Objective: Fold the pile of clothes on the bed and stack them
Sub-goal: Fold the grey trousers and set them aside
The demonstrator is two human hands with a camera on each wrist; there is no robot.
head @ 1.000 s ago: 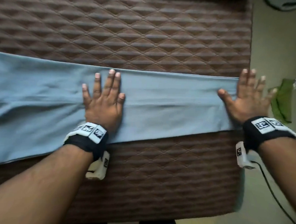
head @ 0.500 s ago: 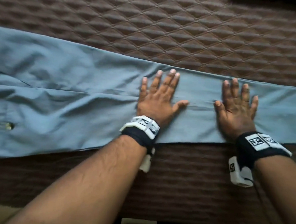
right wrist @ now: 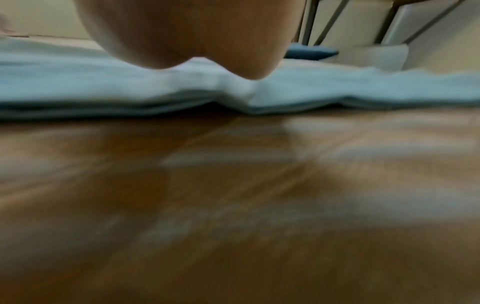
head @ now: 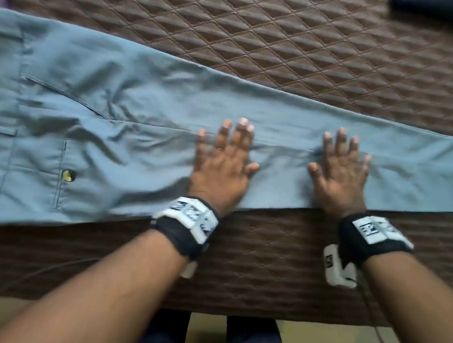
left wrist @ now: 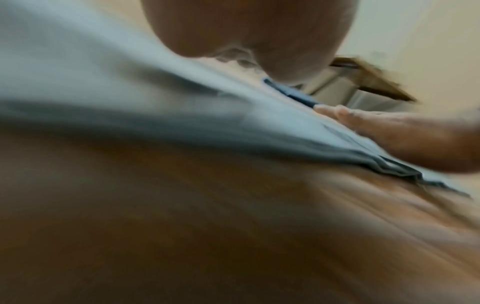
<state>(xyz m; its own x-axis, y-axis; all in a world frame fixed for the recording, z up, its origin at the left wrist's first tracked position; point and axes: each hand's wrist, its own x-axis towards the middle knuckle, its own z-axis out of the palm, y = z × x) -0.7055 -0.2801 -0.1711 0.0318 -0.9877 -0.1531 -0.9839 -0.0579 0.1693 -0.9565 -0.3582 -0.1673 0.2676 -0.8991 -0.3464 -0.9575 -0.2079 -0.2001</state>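
Observation:
Blue-grey trousers lie folded lengthwise across the brown quilted bed, waistband and pockets at the left, legs running off to the right. My left hand lies flat on the leg near the middle, fingers straight and spread. A little further right on the same leg, my right hand presses flat too. The left wrist view shows the trousers' stacked edge with the right hand on it. In the right wrist view the palm bears down on the trousers.
The bed's near edge runs just ahead of my legs, with pale floor below. A dark garment lies at the far right corner of the bed. A dark blue item and metal furniture legs stand beyond the bed.
Both hands have slid left along the trouser legs, from the hem toward the seat. The view has swung left, bringing the waistband and pockets into sight.

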